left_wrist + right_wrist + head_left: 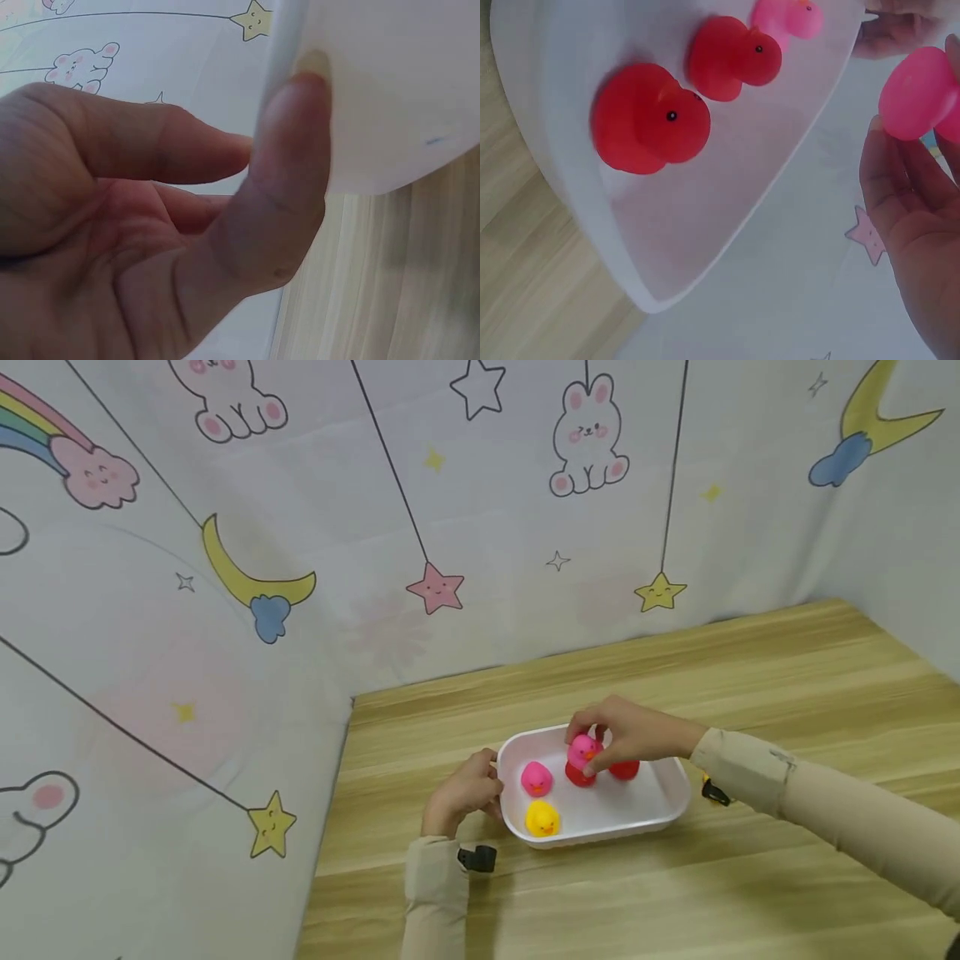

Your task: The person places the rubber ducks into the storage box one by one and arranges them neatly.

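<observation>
My right hand (637,731) grips a pink rubber duck (583,750) over the white plastic tray (600,837). In the right wrist view this duck (915,94) is raised above the tray's rim, its rounded underside showing between fingers and thumb. Two red rubber ducks (649,124) sit inside the tray, one partly hidden behind the held duck in the head view. Toward the tray's left end are another pink duck (536,778) and a yellow duck (542,819). My left hand (465,789) pinches the tray's left edge (390,112) between thumb and finger.
The tray stands on a wood-grain table (420,727). A white cloth backdrop (495,510) with cartoon bunnies, stars and moons hangs behind and along the left side. A black wrist device (478,859) sits by the left sleeve, another (715,792) by the right.
</observation>
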A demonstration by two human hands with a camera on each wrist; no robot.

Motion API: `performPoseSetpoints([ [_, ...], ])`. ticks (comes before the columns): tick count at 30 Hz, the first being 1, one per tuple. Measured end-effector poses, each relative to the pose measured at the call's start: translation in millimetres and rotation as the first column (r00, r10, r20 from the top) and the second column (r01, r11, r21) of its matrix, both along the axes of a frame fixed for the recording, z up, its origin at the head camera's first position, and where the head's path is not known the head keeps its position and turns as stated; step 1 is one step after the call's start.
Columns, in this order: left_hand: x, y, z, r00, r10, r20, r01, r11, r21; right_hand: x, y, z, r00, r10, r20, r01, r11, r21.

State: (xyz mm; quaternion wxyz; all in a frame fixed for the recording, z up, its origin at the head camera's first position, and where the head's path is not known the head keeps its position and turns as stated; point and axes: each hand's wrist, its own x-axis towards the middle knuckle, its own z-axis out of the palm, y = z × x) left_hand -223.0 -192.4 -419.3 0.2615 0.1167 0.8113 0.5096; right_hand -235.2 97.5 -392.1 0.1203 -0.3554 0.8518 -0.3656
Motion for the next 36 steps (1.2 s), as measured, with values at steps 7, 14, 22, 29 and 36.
performPoseSetpoints([
  [7,-0.6,1.9,0.4,1.0,-0.004,-0.003,0.004,1.0,0.003,5.2,-14.6,-10.2,0.99,0.1,-0.099,-0.077,0.975,0.207],
  [14,-1.1,0.8,-0.6,1.0,-0.002,0.003,0.002,1.0,0.019,7.0,-23.1,-23.1,0.891,0.254,-0.376,-0.15,0.947,0.284],
  [22,-2.9,0.0,-1.5,1.0,-0.016,-0.004,0.016,1.0,0.01,14.2,-27.9,-29.7,0.872,0.339,-0.354,-0.204,0.907,0.368],
  [29,-2.2,0.4,-2.2,1.0,-0.013,0.009,0.013,1.0,0.018,19.2,-29.2,-39.2,0.895,0.342,-0.287,-0.173,0.858,0.484],
  [36,-1.8,0.9,-0.6,1.0,-0.002,0.026,0.001,1.0,0.018,21.1,-31.8,-48.2,0.855,0.389,-0.343,-0.191,0.851,0.489],
])
